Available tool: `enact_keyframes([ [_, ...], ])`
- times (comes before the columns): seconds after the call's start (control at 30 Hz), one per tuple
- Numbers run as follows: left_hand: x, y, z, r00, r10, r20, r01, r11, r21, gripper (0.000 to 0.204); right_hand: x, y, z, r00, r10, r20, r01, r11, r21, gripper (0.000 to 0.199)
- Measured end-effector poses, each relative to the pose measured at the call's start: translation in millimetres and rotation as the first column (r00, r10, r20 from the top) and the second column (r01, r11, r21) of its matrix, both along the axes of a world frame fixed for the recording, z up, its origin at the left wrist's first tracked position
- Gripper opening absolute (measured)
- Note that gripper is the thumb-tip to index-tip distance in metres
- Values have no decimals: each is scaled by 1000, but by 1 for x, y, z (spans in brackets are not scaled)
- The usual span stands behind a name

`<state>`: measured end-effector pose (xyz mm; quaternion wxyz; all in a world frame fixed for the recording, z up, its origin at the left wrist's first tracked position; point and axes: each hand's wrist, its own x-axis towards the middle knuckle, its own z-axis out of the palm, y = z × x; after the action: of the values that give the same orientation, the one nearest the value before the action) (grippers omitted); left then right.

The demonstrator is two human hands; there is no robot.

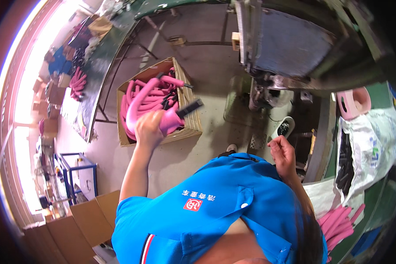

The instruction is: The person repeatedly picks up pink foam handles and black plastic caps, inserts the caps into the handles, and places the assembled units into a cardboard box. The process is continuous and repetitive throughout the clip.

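My left hand [149, 127] is closed round a bent tube with a pink foam sleeve [138, 103]; a flat black end piece [190, 108] sticks out to the right, slightly blurred. It is held over an open cardboard box [193, 127] that contains several similar pink foam-covered tubes [152, 94], some with black ends. In front of my body on the right, my right hand [282, 156] is raised with its fingers curled in. Whether anything is inside those fingers is hidden. That hand is apart from the box and nearest to my blue shirt.
A heavy machine with a grey plate [290, 42] stands ahead on the right. On a green bench at the right lie a white sack [369, 145] of black pieces, a pink plastic container [354, 103] and pink foam sleeves [339, 224]. Another green table [103, 57] runs along the left.
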<state>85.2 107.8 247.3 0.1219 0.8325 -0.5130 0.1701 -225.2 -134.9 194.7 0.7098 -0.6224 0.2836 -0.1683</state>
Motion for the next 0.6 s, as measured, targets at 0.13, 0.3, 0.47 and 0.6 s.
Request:
enact_keyframes([
  [0.13, 79, 26, -42, 833, 455, 314, -537, 803, 259, 73, 7, 10, -6, 998, 57, -40, -60, 996, -69, 18],
  [0.3, 81, -31, -77, 938, 307, -162, -213, 878, 428, 62, -1, 22, -4, 989, 5, -145, -56, 933, -354, 15],
  [0.47, 24, -91, -146, 754, -148, -640, 564, 646, 515, 49, -45, 7, -22, 959, -156, -235, 38, 897, -440, 15],
  [0.6, -2, -121, -150, 668, -186, -721, 650, 617, 443, 44, -168, -19, -57, 536, -711, -455, 190, 627, -756, 18],
])
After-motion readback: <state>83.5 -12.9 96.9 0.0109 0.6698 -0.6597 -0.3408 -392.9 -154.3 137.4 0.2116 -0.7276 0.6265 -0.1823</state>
